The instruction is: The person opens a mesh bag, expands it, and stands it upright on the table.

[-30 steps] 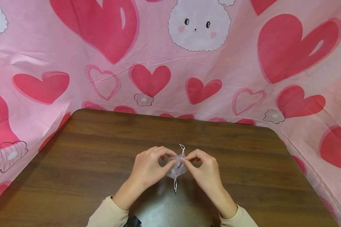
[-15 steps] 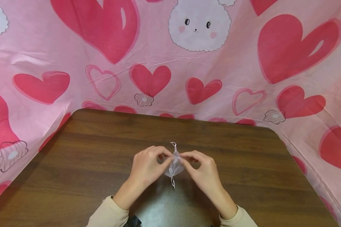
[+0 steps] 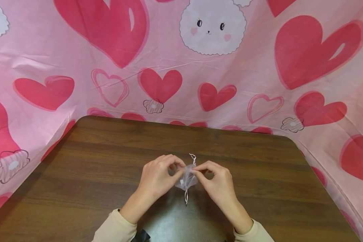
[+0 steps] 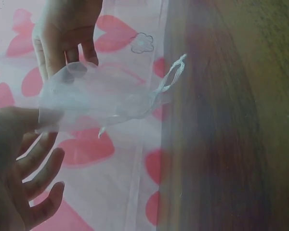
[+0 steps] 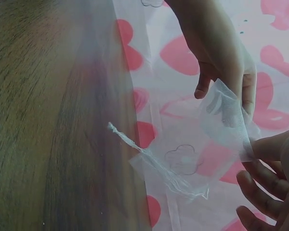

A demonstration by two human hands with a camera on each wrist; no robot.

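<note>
Left hand point(image 3: 159, 176) and right hand point(image 3: 219, 179) each have a pinching grip on opposite edges of a small sheer white drawstring pouch point(image 3: 186, 181) over the dark-brown wooden tabletop point(image 3: 109, 158), seemingly so its limp fabric spreads, white cord loops point(image 3: 186, 197) sticking out free.

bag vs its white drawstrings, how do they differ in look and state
The bag is sheer, while the drawstrings look opaque. The bag is broad; the drawstrings narrow and looped. The left hand and right hand pinch the bag, while the drawstrings' loops stick out free.
</note>
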